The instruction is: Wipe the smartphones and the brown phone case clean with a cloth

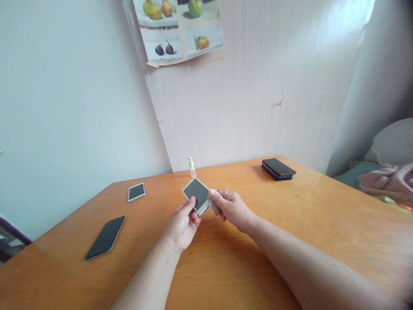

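Note:
A white-framed smartphone [197,192] with a dark screen is held up above the table, tilted, its screen facing me. My left hand [185,224] grips its lower left edge, thumb on the screen and fingers behind. At its right edge, my right hand [230,206] pinches a small greyish cloth [213,206] against the phone; most of the cloth is hidden by the fingers. Just behind the phone stands a small clear pump bottle [192,168] with a pale green top.
On the wooden table [251,258], a large dark phone [106,238] and a smaller white-framed phone [137,192] lie to the left. A stack of dark phones [278,168] sits at the back right. Fruit pictures [180,32] hang on the wall behind; fabric [387,181] is piled beyond the right edge.

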A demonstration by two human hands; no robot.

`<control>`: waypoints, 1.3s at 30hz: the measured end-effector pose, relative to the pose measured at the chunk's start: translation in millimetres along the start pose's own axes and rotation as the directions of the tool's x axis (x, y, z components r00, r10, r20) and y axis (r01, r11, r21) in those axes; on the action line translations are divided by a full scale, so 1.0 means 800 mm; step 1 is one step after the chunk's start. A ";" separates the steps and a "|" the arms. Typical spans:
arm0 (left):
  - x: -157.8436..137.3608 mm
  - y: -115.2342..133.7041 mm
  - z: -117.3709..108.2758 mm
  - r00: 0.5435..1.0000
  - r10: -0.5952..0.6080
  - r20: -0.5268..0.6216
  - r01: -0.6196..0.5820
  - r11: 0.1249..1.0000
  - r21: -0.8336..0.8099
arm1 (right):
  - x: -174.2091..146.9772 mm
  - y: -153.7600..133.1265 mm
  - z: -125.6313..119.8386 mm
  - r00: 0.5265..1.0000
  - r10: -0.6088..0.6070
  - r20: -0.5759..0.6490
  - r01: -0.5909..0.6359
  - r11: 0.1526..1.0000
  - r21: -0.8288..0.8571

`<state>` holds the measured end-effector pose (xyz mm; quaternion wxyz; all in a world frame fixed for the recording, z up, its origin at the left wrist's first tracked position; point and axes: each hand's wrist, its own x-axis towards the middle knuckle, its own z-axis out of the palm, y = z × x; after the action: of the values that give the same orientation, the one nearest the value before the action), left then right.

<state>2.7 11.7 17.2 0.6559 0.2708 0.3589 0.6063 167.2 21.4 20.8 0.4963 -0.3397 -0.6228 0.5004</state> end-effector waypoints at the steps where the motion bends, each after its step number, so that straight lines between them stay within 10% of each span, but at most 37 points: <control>1: 0.000 0.000 0.000 1.000 -0.006 -0.003 0.006 1.000 -0.012 | -0.001 0.000 0.001 1.000 0.006 -0.005 -0.006 1.000 0.001; 12: 0.000 0.006 0.001 0.999 -0.035 -0.031 0.032 0.996 -0.084 | 0.000 -0.013 -0.009 0.989 0.018 -0.144 -0.006 0.996 0.088; 29: -0.002 -0.001 0.003 0.982 -0.159 0.098 0.164 0.986 -0.041 | -0.013 0.017 0.023 0.971 0.045 0.234 -0.040 0.999 -0.026; 39: -0.001 -0.001 0.005 0.994 -0.105 0.010 0.105 0.991 -0.086 | 0.001 -0.006 -0.003 0.996 0.015 -0.085 -0.018 0.999 -0.033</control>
<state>6.0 10.8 19.0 0.6989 0.2246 0.3445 0.5852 169.9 21.6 25.2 0.5122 -0.3741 -0.6069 0.4789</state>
